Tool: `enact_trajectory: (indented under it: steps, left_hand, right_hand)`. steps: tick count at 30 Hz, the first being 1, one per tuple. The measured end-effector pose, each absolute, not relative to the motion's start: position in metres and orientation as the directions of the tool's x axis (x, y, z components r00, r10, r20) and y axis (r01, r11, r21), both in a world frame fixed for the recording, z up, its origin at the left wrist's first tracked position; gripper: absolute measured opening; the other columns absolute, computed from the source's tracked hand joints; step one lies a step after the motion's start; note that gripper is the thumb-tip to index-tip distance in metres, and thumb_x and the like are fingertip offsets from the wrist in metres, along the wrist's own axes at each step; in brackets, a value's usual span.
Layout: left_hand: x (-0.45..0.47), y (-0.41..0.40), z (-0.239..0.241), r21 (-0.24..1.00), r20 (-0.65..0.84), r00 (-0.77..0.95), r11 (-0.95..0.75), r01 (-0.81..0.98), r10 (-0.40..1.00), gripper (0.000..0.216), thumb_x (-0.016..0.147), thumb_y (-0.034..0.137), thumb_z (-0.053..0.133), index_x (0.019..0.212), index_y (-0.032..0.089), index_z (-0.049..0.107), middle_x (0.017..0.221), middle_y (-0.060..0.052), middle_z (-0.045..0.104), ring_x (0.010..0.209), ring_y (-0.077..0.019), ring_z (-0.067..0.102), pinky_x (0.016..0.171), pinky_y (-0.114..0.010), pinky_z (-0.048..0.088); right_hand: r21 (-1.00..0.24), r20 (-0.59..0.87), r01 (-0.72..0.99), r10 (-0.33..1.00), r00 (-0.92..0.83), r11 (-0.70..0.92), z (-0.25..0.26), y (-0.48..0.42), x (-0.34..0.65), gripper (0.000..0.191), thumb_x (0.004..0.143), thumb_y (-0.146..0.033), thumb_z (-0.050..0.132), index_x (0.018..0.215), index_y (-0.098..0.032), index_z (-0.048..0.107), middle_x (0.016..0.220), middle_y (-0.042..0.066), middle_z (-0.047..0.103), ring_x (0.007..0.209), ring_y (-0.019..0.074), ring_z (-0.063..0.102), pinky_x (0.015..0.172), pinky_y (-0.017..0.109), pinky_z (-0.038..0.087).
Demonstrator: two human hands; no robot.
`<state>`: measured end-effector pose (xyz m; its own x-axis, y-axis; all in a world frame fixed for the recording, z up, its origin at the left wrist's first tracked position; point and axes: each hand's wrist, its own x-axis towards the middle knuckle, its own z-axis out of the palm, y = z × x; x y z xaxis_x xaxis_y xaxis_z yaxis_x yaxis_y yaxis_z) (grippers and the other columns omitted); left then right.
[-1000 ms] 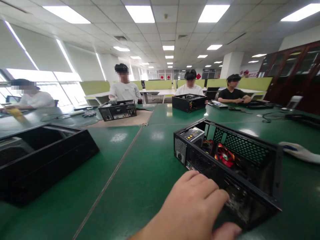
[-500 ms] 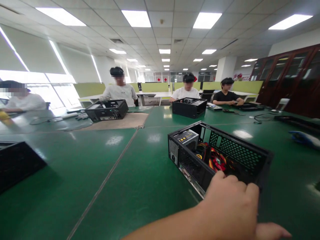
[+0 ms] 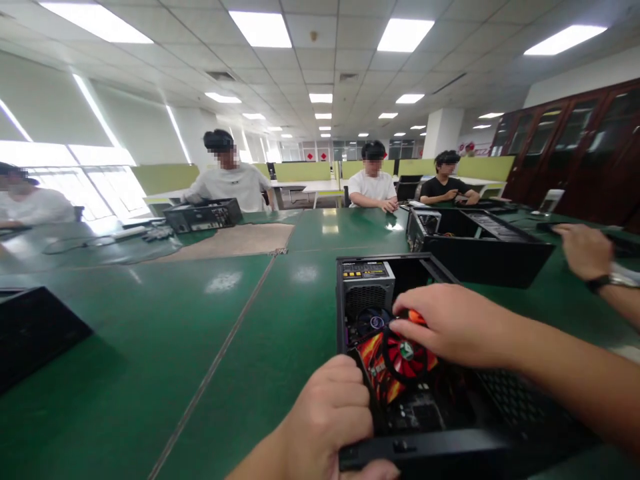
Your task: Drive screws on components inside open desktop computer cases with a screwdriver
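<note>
My left hand (image 3: 333, 407) is closed round the near-left rim of an open black computer case (image 3: 435, 443). My right hand (image 3: 440, 327) reaches into the case from the right, thumb and fingers drawn together over a graphics card (image 3: 383, 373) with a red fan (image 3: 406, 353). Something orange (image 3: 416, 316) shows by those fingers; its kind is unclear. A grey power supply (image 3: 367, 283) sits in the case's far-left corner, with a dark round fan (image 3: 371, 323) just in front of it. My right arm covers part of the interior.
A second open black case (image 3: 485, 257) stands behind mine, and another person's hand (image 3: 587, 250) with a dark wristband is at its right. Co-workers sit or stand across the green table (image 3: 240, 373). A black panel (image 3: 37, 340) lies at left, another case (image 3: 205, 217) farther back.
My case has been turned and sits nearer. The left hand has shifted left along its rim, and my right hand has entered it. The second case has moved right and closer; another person's hand has appeared.
</note>
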<state>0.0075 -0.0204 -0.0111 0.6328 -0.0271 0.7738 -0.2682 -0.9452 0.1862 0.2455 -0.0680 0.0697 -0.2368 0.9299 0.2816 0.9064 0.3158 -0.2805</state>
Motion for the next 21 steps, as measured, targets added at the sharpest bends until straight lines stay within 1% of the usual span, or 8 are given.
enact_trajectory:
  steps: [3,6,8,11,14,17,19,21]
  left_hand:
    - [0.008,-0.022,-0.013,0.173,0.764,0.644,-0.953,-0.247,-0.028,0.044,0.101,0.043,0.035,0.063,0.021,0.036,0.055,0.001,0.038,0.054,-0.0154,0.039,0.062,-0.035,0.025]
    - [0.008,-0.019,-0.019,0.158,0.785,0.618,-0.951,-0.265,-0.042,0.047,0.102,0.044,0.034,0.061,0.021,0.038,0.053,0.001,0.039,0.052,-0.0155,0.041,0.061,-0.035,0.025]
    - [0.008,-0.016,-0.022,0.142,0.818,0.572,-0.946,-0.291,-0.053,0.049,0.103,0.044,0.035,0.061,0.021,0.04,0.052,0.002,0.038,0.052,-0.0155,0.041,0.06,-0.035,0.025]
    - [0.01,-0.014,-0.022,0.134,0.84,0.539,-0.94,-0.314,-0.06,0.05,0.104,0.042,0.039,0.06,0.02,0.043,0.052,0.003,0.036,0.051,-0.0147,0.039,0.058,-0.035,0.024]
    - [0.011,-0.014,-0.019,0.115,0.845,0.531,-0.947,-0.301,-0.067,0.049,0.103,0.035,0.047,0.056,0.02,0.041,0.051,0.004,0.032,0.049,-0.0135,0.036,0.057,-0.034,0.023]
    - [0.012,-0.013,-0.017,0.093,0.841,0.536,-0.955,-0.283,-0.077,0.05,0.102,0.031,0.05,0.054,0.02,0.039,0.05,0.005,0.03,0.049,-0.013,0.035,0.057,-0.034,0.023]
    - [0.013,-0.011,-0.019,0.104,0.839,0.54,-0.952,-0.287,-0.071,0.05,0.104,0.029,0.045,0.055,0.02,0.038,0.05,0.005,0.03,0.048,-0.0135,0.035,0.057,-0.034,0.024]
    - [0.012,-0.01,-0.021,0.109,0.844,0.531,-0.948,-0.298,-0.07,0.052,0.106,0.027,0.036,0.055,0.021,0.037,0.049,0.004,0.03,0.048,-0.0146,0.034,0.056,-0.034,0.025]
  right_hand:
    - [-0.196,0.094,0.931,0.951,-0.294,0.307,0.058,-0.039,0.244,0.038,0.093,-0.044,0.064,0.118,-0.018,0.074,0.111,0.016,0.076,0.098,0.0335,0.073,0.081,0.042,0.055]
    - [-0.138,-0.038,0.951,0.958,-0.284,0.277,0.067,-0.048,0.245,0.03,0.084,-0.043,0.073,0.103,-0.021,0.078,0.092,0.012,0.078,0.084,0.0322,0.074,0.07,0.038,0.055]
    - [-0.235,-0.088,0.933,0.95,-0.299,0.272,0.091,-0.063,0.25,0.021,0.085,-0.043,0.072,0.095,-0.025,0.079,0.086,0.006,0.076,0.076,0.026,0.072,0.065,0.033,0.054]
    - [-0.48,0.053,0.815,0.938,-0.342,0.325,0.128,-0.077,0.259,0.02,0.088,-0.033,0.061,0.103,-0.03,0.073,0.087,-0.001,0.072,0.075,0.0185,0.066,0.062,0.026,0.05]
    - [-0.572,0.218,0.735,0.931,-0.291,0.364,0.134,-0.071,0.263,0.025,0.084,-0.019,0.048,0.104,-0.027,0.063,0.086,0.0,0.064,0.077,0.0179,0.06,0.062,0.026,0.048]
    - [-0.548,0.221,0.75,0.929,-0.298,0.371,0.114,-0.055,0.261,0.012,0.095,-0.027,0.048,0.102,-0.024,0.058,0.091,0.001,0.064,0.082,0.0188,0.059,0.072,0.03,0.048]
    - [-0.464,0.199,0.808,0.932,-0.304,0.363,0.095,-0.044,0.258,0.015,0.1,-0.037,0.051,0.1,-0.022,0.057,0.091,0.002,0.064,0.08,0.019,0.058,0.074,0.032,0.046]
    - [-0.4,0.228,0.845,0.931,-0.284,0.356,0.078,-0.036,0.256,0.018,0.1,-0.037,0.055,0.094,-0.021,0.058,0.089,0.002,0.063,0.078,0.019,0.056,0.073,0.033,0.044]
